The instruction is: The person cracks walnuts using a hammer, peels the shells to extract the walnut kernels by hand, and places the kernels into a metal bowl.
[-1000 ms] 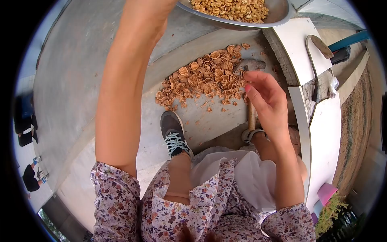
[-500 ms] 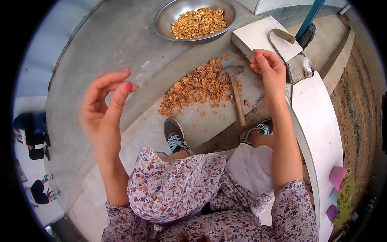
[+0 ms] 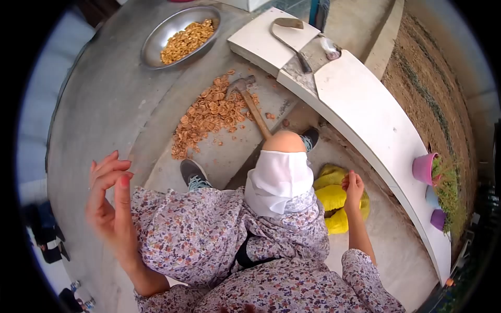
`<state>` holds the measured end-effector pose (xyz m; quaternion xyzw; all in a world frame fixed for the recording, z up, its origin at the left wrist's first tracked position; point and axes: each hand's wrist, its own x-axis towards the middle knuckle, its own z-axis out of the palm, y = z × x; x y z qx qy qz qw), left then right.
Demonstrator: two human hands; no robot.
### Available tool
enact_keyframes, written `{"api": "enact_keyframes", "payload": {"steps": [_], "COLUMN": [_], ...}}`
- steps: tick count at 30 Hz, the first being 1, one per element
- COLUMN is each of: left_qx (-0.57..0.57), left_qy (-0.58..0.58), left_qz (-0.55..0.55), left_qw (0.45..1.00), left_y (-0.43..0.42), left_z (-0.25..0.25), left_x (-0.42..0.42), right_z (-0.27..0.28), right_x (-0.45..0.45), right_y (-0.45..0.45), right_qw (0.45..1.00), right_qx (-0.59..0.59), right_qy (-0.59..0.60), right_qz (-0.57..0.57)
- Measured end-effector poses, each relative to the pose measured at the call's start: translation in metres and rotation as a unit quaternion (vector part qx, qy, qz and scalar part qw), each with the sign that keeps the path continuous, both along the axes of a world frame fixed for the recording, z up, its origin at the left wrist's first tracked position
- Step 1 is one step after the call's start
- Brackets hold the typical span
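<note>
My left hand (image 3: pixel 110 208) is raised at the lower left with its fingers apart and nothing between them. Over a yellow bag or cloth (image 3: pixel 331 201) at the right is my right hand (image 3: pixel 354 192), fingers curled together; whatever they may hold is hidden. Cracked walnut shells (image 3: pixel 209 112) lie in a heap on the concrete, and a wooden-handled hammer (image 3: pixel 253 112) rests partly on them. Beyond the heap, a metal bowl (image 3: pixel 154 47) holds shelled walnut kernels (image 3: pixel 189 40). White cloth (image 3: pixel 279 182) covers part of my leg just below the bare knee.
A low white-topped wall (image 3: pixel 365 104) curves along the right side, bearing a sickle (image 3: pixel 288 37), a small plastic bag (image 3: pixel 330 48) and a pink flowerpot (image 3: pixel 424 168). My shoe (image 3: pixel 192 172) stands near the shells. Other people's dark-clothed legs (image 3: pixel 49 242) show at the far left.
The view has turned to the right, bringing the yellow item into sight. My left hand has drawn back from the bowl's side, and my right hand has moved from near the hammer to the yellow item.
</note>
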<state>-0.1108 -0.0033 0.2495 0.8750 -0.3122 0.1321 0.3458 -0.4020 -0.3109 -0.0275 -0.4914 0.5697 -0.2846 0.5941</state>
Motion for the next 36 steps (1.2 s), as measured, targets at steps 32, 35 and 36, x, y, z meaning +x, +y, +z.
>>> {"api": "enact_keyframes", "payload": {"steps": [32, 35, 36], "left_qx": [0.159, 0.148, 0.146], "left_qy": [0.001, 0.025, 0.021], "left_qz": [0.13, 0.135, 0.143], "left_qw": [0.979, 0.979, 0.979], "left_y": [-0.047, -0.046, -0.045], "left_z": [-0.006, -0.006, -0.007], "left_x": [0.016, 0.016, 0.017], "right_z": [-0.259, -0.26, -0.26], "right_x": [-0.069, -0.054, -0.05], "right_y": [0.023, 0.02, 0.02], "right_qw": [0.806, 0.809, 0.809], "right_qx": [0.014, 0.026, 0.029], "right_qy": [0.441, 0.431, 0.427], "right_qz": [0.394, 0.4, 0.403]}}
